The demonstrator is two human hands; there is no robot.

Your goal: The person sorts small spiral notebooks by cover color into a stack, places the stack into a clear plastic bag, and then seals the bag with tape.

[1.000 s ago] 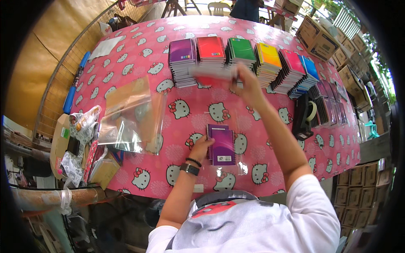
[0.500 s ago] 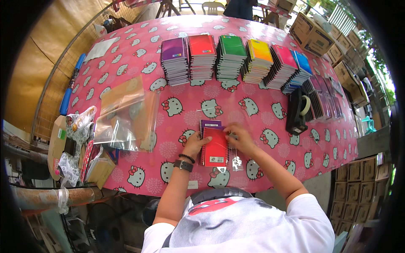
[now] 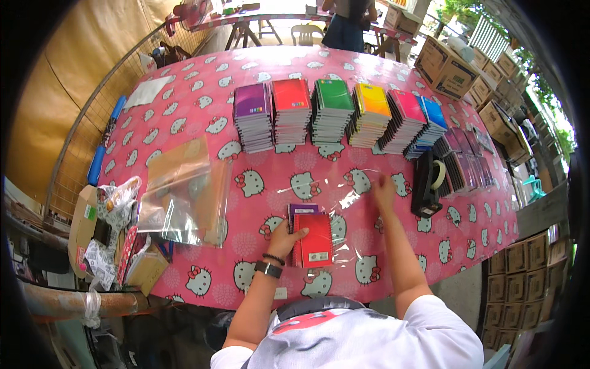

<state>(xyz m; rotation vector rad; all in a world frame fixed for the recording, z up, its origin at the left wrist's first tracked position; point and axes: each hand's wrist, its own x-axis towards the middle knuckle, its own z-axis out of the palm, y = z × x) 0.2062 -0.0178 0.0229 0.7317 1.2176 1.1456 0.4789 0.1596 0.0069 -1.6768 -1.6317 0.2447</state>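
A red spiral notebook [image 3: 314, 241] lies over a purple notebook [image 3: 302, 210], whose top edge shows beyond it. My left hand [image 3: 284, 238] grips the pair at the left side, thumb across the red cover. Under and around them spreads a clear plastic sheet [image 3: 353, 237], its shine reaching toward the right. My right hand [image 3: 385, 194] is at the sheet's far right part, fingers closed, seemingly pinching its edge. A black tape dispenser [image 3: 425, 190] with a roll of tape stands to the right of that hand.
Notebook stacks in purple [image 3: 252, 117], red [image 3: 291, 111], green [image 3: 332, 111], yellow [image 3: 370, 114], pink [image 3: 404, 123] and blue [image 3: 430, 120] line the far side. Plastic sleeves [image 3: 181, 197] lie left. Cardboard boxes [image 3: 445, 67] sit far right. A person [image 3: 347, 27] stands beyond the table.
My right hand has moved from the notebooks out to the right, and the clear plastic now lies spread out beside them. My left hand stays on the notebooks. The view has tilted up slightly.
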